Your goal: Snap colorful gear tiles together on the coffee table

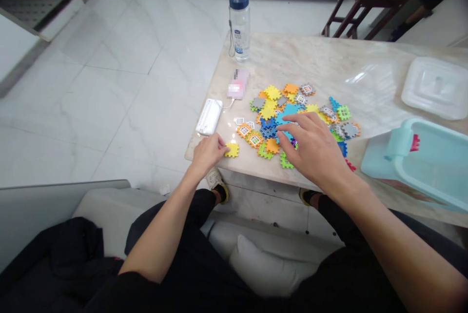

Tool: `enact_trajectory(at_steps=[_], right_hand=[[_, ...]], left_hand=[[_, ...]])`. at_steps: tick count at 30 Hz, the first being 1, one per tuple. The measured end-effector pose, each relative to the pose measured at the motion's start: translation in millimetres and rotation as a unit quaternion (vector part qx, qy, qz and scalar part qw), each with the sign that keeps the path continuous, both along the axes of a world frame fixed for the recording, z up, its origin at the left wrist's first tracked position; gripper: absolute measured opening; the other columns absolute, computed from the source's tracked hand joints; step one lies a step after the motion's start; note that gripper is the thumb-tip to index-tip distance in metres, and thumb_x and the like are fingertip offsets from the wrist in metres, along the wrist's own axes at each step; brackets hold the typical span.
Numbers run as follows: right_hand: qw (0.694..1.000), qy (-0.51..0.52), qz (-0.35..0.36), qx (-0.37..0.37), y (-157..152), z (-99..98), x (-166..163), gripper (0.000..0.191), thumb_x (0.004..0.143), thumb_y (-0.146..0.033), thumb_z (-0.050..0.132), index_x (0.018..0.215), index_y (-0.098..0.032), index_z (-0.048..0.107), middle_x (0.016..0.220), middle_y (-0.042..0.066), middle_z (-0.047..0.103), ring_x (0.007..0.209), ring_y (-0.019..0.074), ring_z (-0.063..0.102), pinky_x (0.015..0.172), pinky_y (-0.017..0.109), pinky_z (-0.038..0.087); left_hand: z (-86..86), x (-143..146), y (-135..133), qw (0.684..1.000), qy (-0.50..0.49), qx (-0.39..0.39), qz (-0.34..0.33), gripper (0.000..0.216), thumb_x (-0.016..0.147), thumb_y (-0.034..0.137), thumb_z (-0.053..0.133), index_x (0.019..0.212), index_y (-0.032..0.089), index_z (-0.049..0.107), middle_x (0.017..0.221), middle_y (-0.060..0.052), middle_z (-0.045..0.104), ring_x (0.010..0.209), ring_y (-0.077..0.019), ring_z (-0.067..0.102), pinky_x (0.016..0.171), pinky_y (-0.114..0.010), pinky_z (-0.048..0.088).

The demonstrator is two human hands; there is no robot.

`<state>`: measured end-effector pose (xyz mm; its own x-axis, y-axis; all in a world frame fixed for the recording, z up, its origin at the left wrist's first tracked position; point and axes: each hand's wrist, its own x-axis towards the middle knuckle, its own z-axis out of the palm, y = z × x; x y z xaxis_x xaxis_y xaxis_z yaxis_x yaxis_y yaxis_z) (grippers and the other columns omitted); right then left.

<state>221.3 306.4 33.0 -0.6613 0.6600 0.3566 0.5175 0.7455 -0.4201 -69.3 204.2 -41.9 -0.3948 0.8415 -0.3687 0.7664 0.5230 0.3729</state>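
Near the table's front left corner, my left hand (209, 153) pinches the edge of a yellow interlocking puzzle tile (231, 150). My right hand (310, 143) hovers over the pile with its thumb and fingers apart, nothing seen between them. Beneath it spreads a heap of toothed plastic tiles in blue, yellow, orange, green and grey. Dark blue tiles (268, 128) and light blue tiles (291, 109) are closest to its fingertips. Orange tiles with white window inserts (255, 139) lie between the two hands. Part of the heap is hidden under my right hand.
A white power bank (209, 117) is cabled to a pink phone (238, 84) at the left. Behind them stands a clear water bottle (240, 25). On the right are a light teal bin (397, 145) and a translucent lid (437, 88) on the marble-look table (292, 57).
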Motion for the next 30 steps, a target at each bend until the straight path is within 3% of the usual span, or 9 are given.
enact_trajectory(at_steps=[4, 10, 13, 19, 22, 26, 30], right_hand=[[1.0, -0.004, 0.002, -0.002, 2, -2.6, 0, 0.033, 0.112, -0.035, 0.055, 0.124, -0.025, 0.084, 0.128, 0.015, 0.077, 0.123, 0.0388, 0.062, 0.107, 0.064, 0.054], [0.999, -0.012, -0.024, 0.027, 21, -13.9, 7, 0.03, 0.109, -0.037, 0.058, 0.116, -0.024, 0.085, 0.121, 0.015, 0.078, 0.118, 0.038, 0.064, 0.106, 0.064, 0.054], [0.997, -0.054, -0.042, 0.03, 29, -29.8, 9, 0.032, 0.11, -0.035, 0.056, 0.116, -0.019, 0.083, 0.119, 0.016, 0.078, 0.116, 0.0368, 0.066, 0.107, 0.061, 0.055], [0.995, -0.092, -0.038, 0.002, 43, -72.0, 4, 0.034, 0.108, -0.032, 0.055, 0.13, -0.016, 0.076, 0.127, 0.017, 0.077, 0.124, 0.0349, 0.069, 0.113, 0.056, 0.055], [0.991, -0.124, -0.047, -0.017, 76, -82.1, -14, 0.041, 0.106, -0.036, 0.059, 0.14, -0.016, 0.071, 0.137, 0.019, 0.074, 0.134, 0.0369, 0.066, 0.119, 0.057, 0.052], [0.966, -0.239, -0.086, -0.056, 134, -78.3, -58, 0.066, 0.099, -0.047, 0.073, 0.155, -0.013, 0.062, 0.153, 0.025, 0.063, 0.147, 0.0406, 0.058, 0.126, 0.055, 0.045], [0.944, -0.313, -0.064, -0.079, 175, -74.5, -94, 0.057, 0.111, -0.038, 0.055, 0.162, -0.013, 0.057, 0.165, 0.025, 0.055, 0.155, 0.0362, 0.053, 0.131, 0.051, 0.039]], left_hand=[[12.4, 7, 0, 1.0, 0.012, 0.008, -0.001, 0.02, 0.088, 0.035, 0.082, 0.094, 0.025, 0.067, 0.099, -0.007, 0.081, 0.091, -0.0288, 0.072, 0.075, -0.034, 0.044], [54.7, 12, -1, 0.992, 0.015, 0.12, 0.018, 0.016, 0.096, 0.033, 0.076, 0.109, 0.026, 0.07, 0.103, -0.006, 0.081, 0.097, -0.0291, 0.074, 0.079, -0.035, 0.046], [68.8, 9, -2, 0.987, 0.025, 0.155, 0.029, 0.013, 0.102, 0.034, 0.07, 0.112, 0.025, 0.072, 0.102, -0.007, 0.081, 0.096, -0.0299, 0.074, 0.08, -0.036, 0.047], [76.9, 12, -9, 0.983, 0.052, 0.177, 0.001, 0.017, 0.108, 0.034, 0.061, 0.112, 0.022, 0.073, 0.096, -0.011, 0.08, 0.091, -0.0308, 0.075, 0.075, -0.036, 0.048], [84.7, 15, -13, 0.982, 0.033, 0.182, -0.046, 0.018, 0.108, 0.034, 0.06, 0.111, 0.021, 0.073, 0.095, -0.013, 0.08, 0.089, -0.0303, 0.077, 0.071, -0.036, 0.048], [93.1, 9, -15, 0.977, 0.021, 0.208, -0.038, 0.023, 0.11, 0.032, 0.055, 0.112, 0.019, 0.074, 0.093, -0.016, 0.08, 0.085, -0.0313, 0.077, 0.067, -0.036, 0.046], [87.9, -2, -25, 0.969, 0.011, 0.245, -0.01, 0.023, 0.109, 0.033, 0.054, 0.101, 0.022, 0.073, 0.085, -0.013, 0.078, 0.075, -0.0274, 0.074, 0.062, -0.035, 0.04]])
